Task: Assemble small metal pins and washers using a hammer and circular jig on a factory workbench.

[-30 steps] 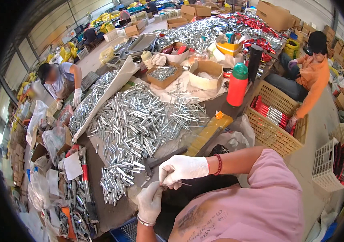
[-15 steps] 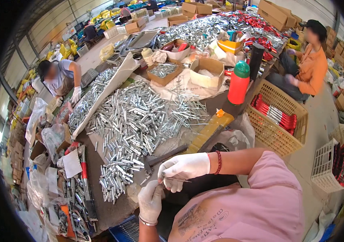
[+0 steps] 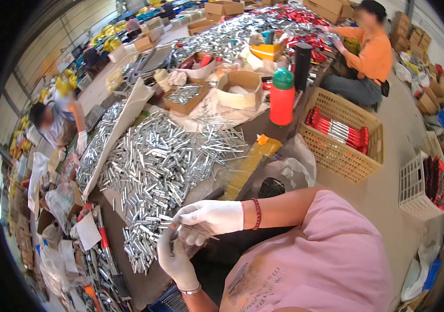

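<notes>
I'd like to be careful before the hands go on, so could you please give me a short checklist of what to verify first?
1. Both hands gloved: left hand and right hand wear white gloves: ok.
2. Thin metal pin pinched by the right hand: ok.
3. Left hand's piece seated: hidden between the hands: cannot tell.
4. Supply within reach: pile of metal tubes lies beside the hands: ok.
5. Red bottle upright, apart from the pile: ok.

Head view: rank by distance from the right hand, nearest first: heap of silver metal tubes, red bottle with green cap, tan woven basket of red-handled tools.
From the white-gloved right hand:
1. Heap of silver metal tubes, on the table just beyond the hand, to its left.
2. Red bottle with green cap, standing farther up the table, to the right.
3. Tan woven basket of red-handled tools, on the floor at right.
</notes>
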Demonstrator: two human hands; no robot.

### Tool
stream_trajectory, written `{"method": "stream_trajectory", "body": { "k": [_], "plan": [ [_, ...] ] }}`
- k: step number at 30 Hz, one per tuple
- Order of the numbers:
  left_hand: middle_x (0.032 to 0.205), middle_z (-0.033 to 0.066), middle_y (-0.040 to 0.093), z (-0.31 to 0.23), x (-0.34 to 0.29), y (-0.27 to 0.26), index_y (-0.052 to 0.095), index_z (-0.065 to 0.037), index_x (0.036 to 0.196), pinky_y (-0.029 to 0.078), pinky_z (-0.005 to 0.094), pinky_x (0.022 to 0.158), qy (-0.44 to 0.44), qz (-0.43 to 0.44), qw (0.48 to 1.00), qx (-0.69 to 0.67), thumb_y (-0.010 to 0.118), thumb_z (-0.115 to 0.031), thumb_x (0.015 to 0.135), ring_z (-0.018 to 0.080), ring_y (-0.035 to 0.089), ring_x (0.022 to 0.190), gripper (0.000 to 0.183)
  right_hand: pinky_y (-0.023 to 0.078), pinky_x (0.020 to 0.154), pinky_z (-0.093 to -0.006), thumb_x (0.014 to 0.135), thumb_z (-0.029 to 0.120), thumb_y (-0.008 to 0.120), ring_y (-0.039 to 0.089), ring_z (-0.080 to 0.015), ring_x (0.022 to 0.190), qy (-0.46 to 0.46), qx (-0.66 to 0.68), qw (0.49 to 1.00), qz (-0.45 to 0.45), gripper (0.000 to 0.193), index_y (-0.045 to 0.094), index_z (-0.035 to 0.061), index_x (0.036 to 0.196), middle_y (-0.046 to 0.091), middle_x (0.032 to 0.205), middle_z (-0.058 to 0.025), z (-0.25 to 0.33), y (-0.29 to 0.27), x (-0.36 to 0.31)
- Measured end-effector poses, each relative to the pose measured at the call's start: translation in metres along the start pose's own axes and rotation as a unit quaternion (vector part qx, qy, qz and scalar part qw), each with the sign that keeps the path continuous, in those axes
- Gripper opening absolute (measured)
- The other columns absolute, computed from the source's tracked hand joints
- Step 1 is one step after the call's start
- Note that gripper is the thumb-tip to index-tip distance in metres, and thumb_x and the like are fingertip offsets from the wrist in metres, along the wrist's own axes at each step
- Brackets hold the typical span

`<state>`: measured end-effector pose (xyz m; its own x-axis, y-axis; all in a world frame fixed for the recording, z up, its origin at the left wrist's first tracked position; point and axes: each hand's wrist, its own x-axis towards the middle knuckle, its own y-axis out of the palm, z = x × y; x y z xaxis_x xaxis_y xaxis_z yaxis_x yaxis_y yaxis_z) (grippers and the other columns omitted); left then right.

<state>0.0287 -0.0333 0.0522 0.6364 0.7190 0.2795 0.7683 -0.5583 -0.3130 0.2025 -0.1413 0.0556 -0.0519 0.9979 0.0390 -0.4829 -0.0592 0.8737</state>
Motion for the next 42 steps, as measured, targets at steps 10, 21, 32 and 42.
{"method": "stream_trajectory", "body": {
  "k": [10, 21, 32, 42],
  "plan": [
    [0.12, 0.0124, 0.067, -0.002, -0.02, 0.024, 0.047, 0.005, 0.145, 0.054, 0.0286, 0.086, -0.065, -0.028, 0.986, -0.149, 0.059, -0.02, 0.109, 0.0156, 0.064, 0.105, 0.046, 0.054, 0.091, -0.028, 0.102, 0.012, 0.068, 0.067, -0.0091, 0.103, -0.132, -0.166, 0.965, -0.154, 0.02, 0.068, 0.0043, 0.121, 0.072, 0.112, -0.0011, -0.024, 0.012, 0.007],
    [0.124, 0.0109, 0.069, 0.002, 0.008, 0.032, 0.05, 0.003, 0.153, 0.054, 0.0268, 0.088, -0.053, 0.045, 0.997, -0.021, 0.061, 0.001, 0.101, 0.0154, 0.066, 0.105, 0.053, 0.053, 0.098, -0.0302, 0.099, 0.008, 0.064, 0.067, -0.0135, 0.108, -0.155, -0.355, 0.89, -0.239, 0.055, 0.051, 0.0029, 0.153, 0.072, 0.121, -0.0094, -0.025, -0.004, 0.022],
    [0.137, 0.0101, 0.064, -0.008, 0.014, 0.064, 0.06, 0.005, 0.141, 0.048, 0.0322, 0.107, -0.12, -0.048, 0.983, -0.129, 0.066, 0.001, 0.099, 0.019, 0.061, 0.12, 0.044, 0.039, 0.118, -0.0325, 0.101, 0.005, 0.06, 0.053, -0.0173, 0.137, -0.222, -0.433, 0.849, -0.208, 0.049, 0.054, -0.0031, 0.149, 0.06, 0.149, -0.0124, -0.007, -0.012, 0.016],
    [0.117, 0.0025, 0.067, 0.013, 0.008, 0.068, 0.06, 0.001, 0.137, 0.049, 0.0214, 0.076, -0.087, -0.087, 0.972, -0.2, 0.06, -0.017, 0.103, 0.01, 0.062, 0.096, 0.038, 0.055, 0.097, -0.0416, 0.105, 0.017, 0.059, 0.069, -0.0409, 0.116, -0.252, -0.66, 0.695, -0.132, 0.057, 0.043, 0.0074, 0.159, 0.066, 0.133, -0.0245, -0.01, -0.015, 0.01]
  ]
}}
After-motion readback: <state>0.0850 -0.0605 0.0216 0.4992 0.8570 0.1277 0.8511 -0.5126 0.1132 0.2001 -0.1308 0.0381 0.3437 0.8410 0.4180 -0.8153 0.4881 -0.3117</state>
